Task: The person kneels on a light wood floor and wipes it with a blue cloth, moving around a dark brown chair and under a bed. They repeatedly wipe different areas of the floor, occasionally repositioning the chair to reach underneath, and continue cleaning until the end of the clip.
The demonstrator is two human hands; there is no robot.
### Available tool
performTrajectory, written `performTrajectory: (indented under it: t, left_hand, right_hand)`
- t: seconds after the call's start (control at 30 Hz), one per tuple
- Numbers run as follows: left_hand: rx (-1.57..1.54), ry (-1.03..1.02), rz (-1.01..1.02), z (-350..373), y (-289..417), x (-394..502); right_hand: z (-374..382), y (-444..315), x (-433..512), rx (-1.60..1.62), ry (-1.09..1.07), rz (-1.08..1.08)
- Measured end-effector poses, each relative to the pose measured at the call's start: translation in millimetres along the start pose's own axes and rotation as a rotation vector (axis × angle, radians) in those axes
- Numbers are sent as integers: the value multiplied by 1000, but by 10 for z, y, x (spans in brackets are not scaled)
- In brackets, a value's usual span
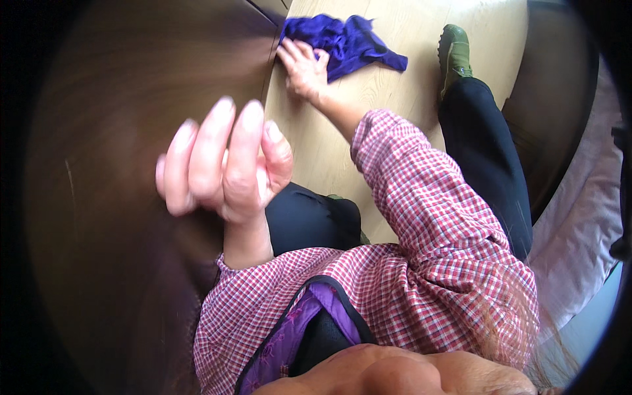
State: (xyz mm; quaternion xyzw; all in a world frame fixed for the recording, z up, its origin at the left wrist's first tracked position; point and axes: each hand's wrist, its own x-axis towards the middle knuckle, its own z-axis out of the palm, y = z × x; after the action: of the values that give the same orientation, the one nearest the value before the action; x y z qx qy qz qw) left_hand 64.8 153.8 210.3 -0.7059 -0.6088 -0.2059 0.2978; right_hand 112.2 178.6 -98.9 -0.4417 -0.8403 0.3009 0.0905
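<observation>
On the light wood-grain floor [390,94] lies a crumpled purple cloth [345,44]. My right hand [305,69] reaches forward and presses on its left side, with the fingers over the fabric beside the base of a brown panel. One corner of the cloth trails off to the right. My left hand [224,163] is raised close to the camera, in front of the brown panel [123,133]. Its fingers are loosely curled and apart, and nothing is in it.
My foot in a green shoe [454,52] is planted right of the cloth. My other bent knee [311,217] is below my hands. Pale pink bedding-like fabric [577,217] hangs at the right, beside a dark area [548,98]. The left side is blurred.
</observation>
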Motion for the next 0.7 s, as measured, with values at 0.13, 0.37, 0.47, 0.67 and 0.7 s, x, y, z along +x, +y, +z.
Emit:
performTrajectory:
  t: [0.13, 0.37, 0.47, 0.67, 0.7]
  left_hand:
    - [-17, -68, -200, 74, -213, 132]
    - [208, -6, -269, 146, -659, 13]
    - [401, 21, -186, -39, -986, -327]
    - [438, -38, -143, -209, -1256, -798]
    - [406, -32, -143, -204, -1222, -791]
  right_hand:
    - [34, -547, -411, 175, -139, -158]
    - [241, -1057, -894, 398, -842, -557]
    - [180, -1330, -772, 635, -1047, -389]
    - [-194, -338, 285, 1284, -342, 383]
    - [-302, -52, 472, 1206, -260, 407]
